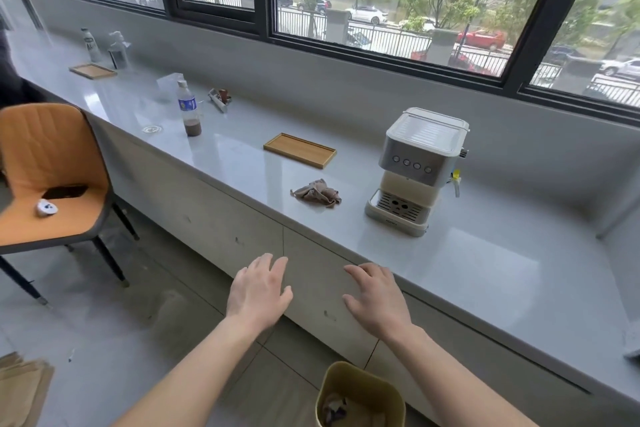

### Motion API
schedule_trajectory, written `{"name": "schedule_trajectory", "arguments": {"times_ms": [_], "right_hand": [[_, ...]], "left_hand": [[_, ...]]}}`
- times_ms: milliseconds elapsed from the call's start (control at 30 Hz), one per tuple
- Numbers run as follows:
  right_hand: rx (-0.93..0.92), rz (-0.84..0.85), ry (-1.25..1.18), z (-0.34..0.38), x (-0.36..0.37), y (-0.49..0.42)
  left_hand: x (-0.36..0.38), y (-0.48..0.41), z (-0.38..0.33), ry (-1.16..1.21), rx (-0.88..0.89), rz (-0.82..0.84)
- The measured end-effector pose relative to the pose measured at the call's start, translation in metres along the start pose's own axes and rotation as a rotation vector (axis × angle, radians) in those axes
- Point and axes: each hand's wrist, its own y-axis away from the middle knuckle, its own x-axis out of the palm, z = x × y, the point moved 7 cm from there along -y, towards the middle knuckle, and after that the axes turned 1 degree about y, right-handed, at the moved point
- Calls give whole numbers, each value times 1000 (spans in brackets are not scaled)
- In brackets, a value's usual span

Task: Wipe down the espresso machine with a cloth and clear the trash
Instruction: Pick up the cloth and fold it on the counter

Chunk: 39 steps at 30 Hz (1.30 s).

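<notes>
Along a window wall, a long pale grey counter (pixel 485 270) is running above white cabinets and a tiled floor. The espresso machine (pixel 415 166) is sitting on it at the right, with the crumpled brown cloth (pixel 317 193) lying near its left side, apart from it. A yellow bin (pixel 360 395) holding trash is standing on the floor. The left hand (pixel 258 291) and right hand (pixel 375 298) are hovering before the counter edge, fingers loosely spread and holding nothing. The blue label on the bottle (pixel 188 107) is showing too small to read.
</notes>
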Motion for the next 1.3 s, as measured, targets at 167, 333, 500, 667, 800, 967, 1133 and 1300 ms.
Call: {"name": "schedule_trajectory", "arguments": {"times_ms": [167, 333, 500, 667, 800, 967, 1133, 1300], "right_hand": [[37, -35, -17, 31, -2, -40], [89, -42, -20, 51, -6, -77], [127, -43, -24, 52, -13, -105], [151, -42, -34, 40, -17, -138], [167, -33, -61, 22, -16, -173], [157, -21, -42, -1, -10, -228], [146, 30, -47, -19, -2, -283], [170, 92, -53, -30, 11, -323]], "left_hand": [[-15, -35, 31, -9, 38, -10], [-31, -74, 53, -5, 78, -15], [-41, -111, 61, 8, 128, -18], [-30, -155, 55, 18, 161, 11], [-12, -200, 38, 4, 207, 42], [11, -265, 15, 18, 255, 81], [34, -325, 8, 43, 234, 131], [58, -364, 8, 69, 242, 197]]}}
